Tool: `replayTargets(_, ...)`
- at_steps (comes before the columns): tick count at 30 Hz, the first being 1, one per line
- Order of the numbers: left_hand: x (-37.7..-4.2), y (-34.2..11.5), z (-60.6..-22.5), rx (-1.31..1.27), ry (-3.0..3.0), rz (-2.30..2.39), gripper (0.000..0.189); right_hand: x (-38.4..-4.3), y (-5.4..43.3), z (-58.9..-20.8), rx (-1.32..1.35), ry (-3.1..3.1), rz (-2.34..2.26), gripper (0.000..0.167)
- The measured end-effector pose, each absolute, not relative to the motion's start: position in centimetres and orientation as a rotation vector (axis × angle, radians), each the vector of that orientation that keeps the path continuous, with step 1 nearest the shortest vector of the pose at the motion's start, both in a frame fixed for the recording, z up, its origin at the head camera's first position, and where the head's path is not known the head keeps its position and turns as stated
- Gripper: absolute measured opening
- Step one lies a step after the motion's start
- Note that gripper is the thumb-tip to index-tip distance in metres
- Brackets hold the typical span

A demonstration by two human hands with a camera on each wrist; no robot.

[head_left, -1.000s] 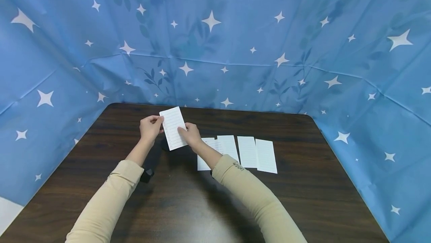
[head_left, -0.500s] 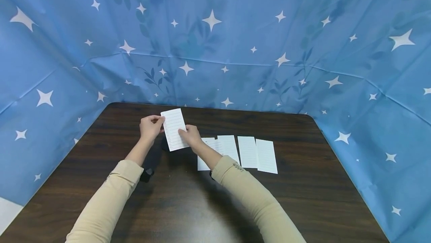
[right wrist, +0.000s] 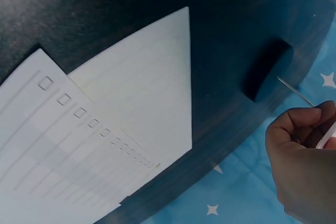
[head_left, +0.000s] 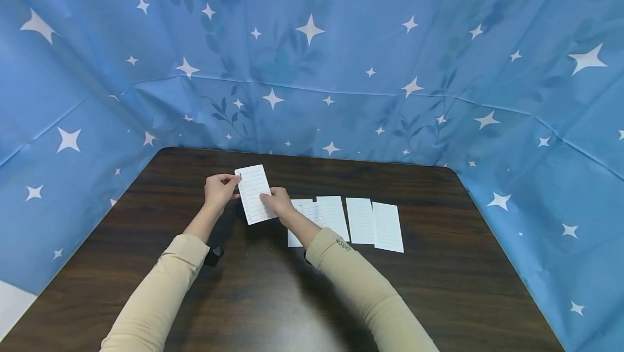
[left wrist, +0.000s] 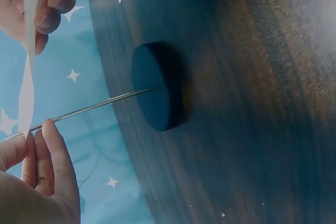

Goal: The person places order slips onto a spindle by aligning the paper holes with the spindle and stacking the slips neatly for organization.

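Observation:
A white lined paper sheet point(head_left: 253, 192) is held between both hands over the far left part of the table. My left hand point(head_left: 218, 192) pinches its left edge near the top corner. My right hand point(head_left: 279, 203) grips its lower right side, thumb on the front face. Below the sheet stands a paper spike with a dark round base point(left wrist: 157, 86) and a thin metal rod point(left wrist: 94, 107). In the left wrist view the sheet shows edge-on, and my left fingertips are right at the rod. The rod's tip is out of that view.
Several white lined sheets point(head_left: 387, 226) lie in a row on the dark wooden table point(head_left: 429, 287), right of the hands; the leftmost overlap, partly behind the right forearm. A blue star-patterned cloth point(head_left: 312, 65) hangs behind the table.
Both hands and the held sheet have come down slightly toward the table. The grips look the same, and the sheets on the table have stayed in place.

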State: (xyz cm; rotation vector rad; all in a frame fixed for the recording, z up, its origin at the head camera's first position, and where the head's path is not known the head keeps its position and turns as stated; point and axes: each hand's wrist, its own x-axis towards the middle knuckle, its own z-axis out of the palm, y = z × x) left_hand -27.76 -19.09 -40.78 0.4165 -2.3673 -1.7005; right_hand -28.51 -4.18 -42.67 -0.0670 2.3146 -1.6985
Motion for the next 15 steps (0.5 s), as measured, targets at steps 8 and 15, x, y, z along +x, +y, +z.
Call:
replayTargets(8,-27.7,-19.0,-41.6,0.483,-2.355,-1.773,0.035,-30.5,-4.2,-46.6,-0.029,2.391,-1.657,0.028)
replayTargets(15,-27.8,-19.2,-42.1,0.574,-2.331,-1.810,0.035,-29.8,-3.4,-46.6,0.133,2.344,-1.667,0.025)
